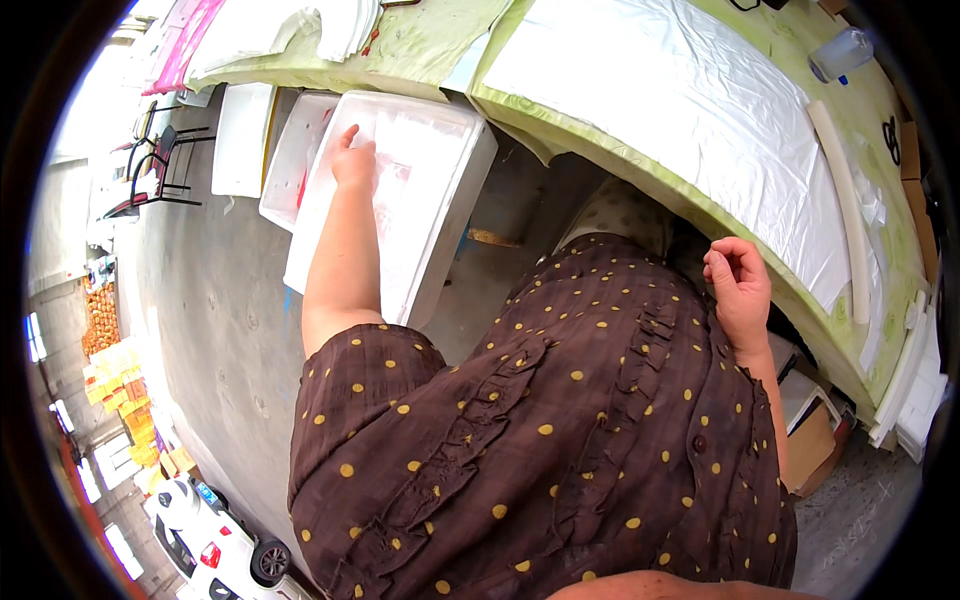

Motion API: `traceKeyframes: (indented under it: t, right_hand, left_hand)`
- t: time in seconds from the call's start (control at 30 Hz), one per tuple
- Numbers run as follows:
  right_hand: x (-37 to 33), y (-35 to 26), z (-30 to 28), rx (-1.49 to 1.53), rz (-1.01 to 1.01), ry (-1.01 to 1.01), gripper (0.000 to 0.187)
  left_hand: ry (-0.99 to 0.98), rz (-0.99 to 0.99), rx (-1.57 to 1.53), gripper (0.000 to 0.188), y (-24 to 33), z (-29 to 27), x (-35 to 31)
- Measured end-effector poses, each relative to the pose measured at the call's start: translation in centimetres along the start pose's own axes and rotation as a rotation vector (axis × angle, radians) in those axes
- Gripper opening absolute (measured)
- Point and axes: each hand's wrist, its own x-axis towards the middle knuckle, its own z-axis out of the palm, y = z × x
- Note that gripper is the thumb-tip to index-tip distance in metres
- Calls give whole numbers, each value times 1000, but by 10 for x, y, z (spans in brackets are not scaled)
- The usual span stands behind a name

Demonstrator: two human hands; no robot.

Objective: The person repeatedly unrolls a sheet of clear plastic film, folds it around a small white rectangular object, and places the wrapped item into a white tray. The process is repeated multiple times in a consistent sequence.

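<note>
My left arm stretches out over a white plastic bin (411,215) beside the table. At its end my left hand (352,160) is above the bin's far part, one finger extended and the others partly hidden; I see nothing held in it. Something pale with faint red marks shows in the bin, too blurred to name. My right hand (741,290) is raised near the table's front edge, fingers curled in toward the palm, with nothing visible in them. The nearest thing to it is the green-covered table (640,155).
A white plastic sheet (690,110) and a long pale roll (842,210) lie on the table, with a clear plastic bottle (842,54) farther back. More white bins (243,140) stand at the left by black chairs (165,165). Cardboard (812,445) sits under the table's right end.
</note>
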Motion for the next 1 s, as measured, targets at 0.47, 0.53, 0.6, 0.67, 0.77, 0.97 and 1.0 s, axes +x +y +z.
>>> traceKeyframes:
  t: [0.47, 0.53, 0.6, 0.67, 0.77, 0.97, 1.0]
  right_hand:
    - [5, 0, 4, -4, 42, -23, 13]
    - [6, 0, 5, -8, 45, -33, 13]
    - [7, 1, 6, -12, 51, -34, 13]
    - [7, 1, 6, -8, 47, -38, 13]
    - [7, 2, 6, -1, 47, -44, 12]
    - [7, 6, 6, 19, 67, -43, 12]
    - [7, 6, 6, 26, 73, -46, 12]
  left_hand:
    - [-125, 310, 220, 40, -16, -4, 10]
    - [-103, 420, 387, 36, -16, -4, 9]
    - [-97, 416, 447, 35, -3, 0, 2]
    - [-114, 433, 481, 33, 1, 1, 1]
    - [-146, 475, 530, 30, -2, -2, 13]
    - [-150, 490, 504, 30, 6, 4, 17]
    - [-177, 487, 557, 30, 5, 5, 20]
